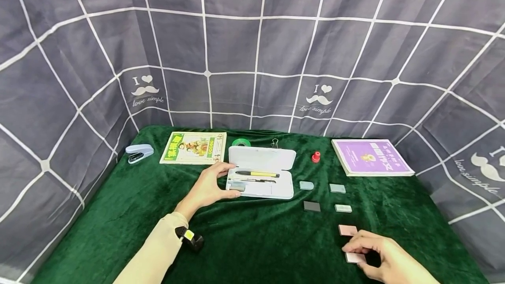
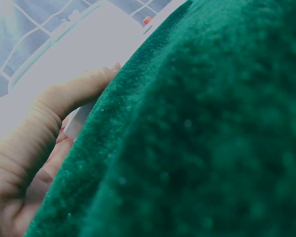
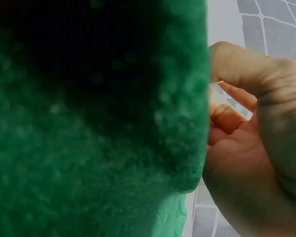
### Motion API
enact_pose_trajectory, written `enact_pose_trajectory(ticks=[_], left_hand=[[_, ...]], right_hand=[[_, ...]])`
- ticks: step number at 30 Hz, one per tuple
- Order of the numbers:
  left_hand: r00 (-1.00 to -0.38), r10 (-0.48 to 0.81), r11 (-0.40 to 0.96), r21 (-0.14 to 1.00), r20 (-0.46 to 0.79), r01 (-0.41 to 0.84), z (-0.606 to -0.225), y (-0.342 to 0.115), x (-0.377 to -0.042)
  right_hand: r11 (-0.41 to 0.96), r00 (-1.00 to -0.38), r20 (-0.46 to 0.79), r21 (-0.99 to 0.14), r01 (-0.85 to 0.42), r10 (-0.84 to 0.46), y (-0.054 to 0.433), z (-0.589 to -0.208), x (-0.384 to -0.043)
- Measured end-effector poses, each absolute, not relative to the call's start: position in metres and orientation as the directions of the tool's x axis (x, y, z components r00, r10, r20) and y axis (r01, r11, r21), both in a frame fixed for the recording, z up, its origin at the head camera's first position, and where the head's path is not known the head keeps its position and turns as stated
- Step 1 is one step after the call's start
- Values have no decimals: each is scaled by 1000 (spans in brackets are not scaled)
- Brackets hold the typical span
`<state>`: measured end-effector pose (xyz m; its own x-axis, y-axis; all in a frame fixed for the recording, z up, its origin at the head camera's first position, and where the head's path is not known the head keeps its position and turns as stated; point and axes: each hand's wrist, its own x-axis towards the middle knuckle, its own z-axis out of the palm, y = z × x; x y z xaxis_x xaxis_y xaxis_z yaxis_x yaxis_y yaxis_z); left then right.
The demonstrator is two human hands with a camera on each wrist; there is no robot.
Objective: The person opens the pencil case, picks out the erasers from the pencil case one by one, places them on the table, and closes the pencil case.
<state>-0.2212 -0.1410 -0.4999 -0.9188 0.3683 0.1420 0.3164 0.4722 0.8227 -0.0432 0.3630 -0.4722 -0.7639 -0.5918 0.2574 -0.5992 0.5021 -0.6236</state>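
Note:
An open white pencil case [image 1: 260, 190] lies on the green cloth with its lid [image 1: 262, 157] tipped back. Inside are a yellow-and-black pen [image 1: 258, 173], a thin dark-tipped pen [image 1: 256, 181] and a small greyish block [image 1: 237, 186]. My left hand [image 1: 209, 185] grips the case's left end, thumb along the front edge and fingers behind. At the lower right, my right hand [image 1: 380, 251] pinches a pale pink, eraser-like block [image 1: 355, 257] between thumb and fingers. Just beyond it lies a pink block [image 1: 347, 230]. Raised cloth hides the right fingertips in the right wrist view.
Right of the case lie a blue-grey block [image 1: 306, 185], a dark block [image 1: 312, 206] and two pale green blocks [image 1: 337, 188]. Farther back are a stapler [image 1: 140, 152], a green-covered book [image 1: 194, 148], green tape [image 1: 241, 142], a binder clip [image 1: 275, 143], a red piece [image 1: 316, 157] and a purple book [image 1: 372, 157].

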Motion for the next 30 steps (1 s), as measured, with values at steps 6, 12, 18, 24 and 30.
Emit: enact_pose_trajectory(ticks=[6, 12, 18, 24, 30], left_hand=[[-919, 368, 475, 821, 142, 317, -498, -142, -222], [-918, 365, 472, 819, 156, 327, -498, -142, -221], [-909, 382, 461, 818, 168, 345, -501, -140, -220], [-912, 367, 464, 814, 182, 349, -503, -142, -218], [-902, 378, 447, 812, 210, 376, -502, -139, -219]], right_hand=[[485, -749, 269, -622, -615, -606, 360, -468, -49], [471, -747, 333, -611, -636, -576, 346, -448, -65], [496, -773, 378, -605, -623, -510, 313, -418, -93], [475, -744, 445, -578, -663, -498, 260, -400, -137], [369, -781, 409, -713, -596, -472, 207, -396, -177]])
